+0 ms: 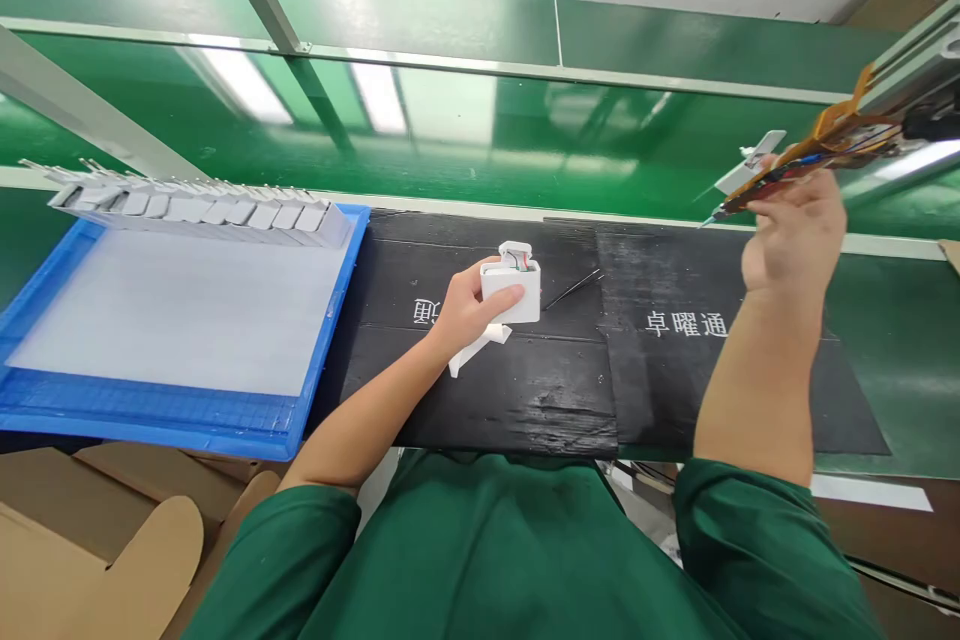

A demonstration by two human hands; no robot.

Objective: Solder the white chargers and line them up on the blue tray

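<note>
My left hand (474,308) is closed around a small white plastic case (512,294), thumb across its front. The case's top is open, with thin red and dark wires showing beneath a small white piece (515,250) that stands up from it. Under that hand a white strip-like plastic part (480,348) lies on the black mat. Raised at the right, my right hand (796,225) grips a slender dark red and orange tool (765,185) with a thin pale tip pointing left and down. Its exact kind is unclear. Dark tweezers (574,289) rest on the mat near the case.
A blue tray (309,360) with a white liner stands at the left, a row of white cases (202,210) along its back edge. An orange-edged metal fixture (862,110) with wires hangs at upper right. The black mat (540,385) covers the green bench. Cardboard (135,560) sits lower left.
</note>
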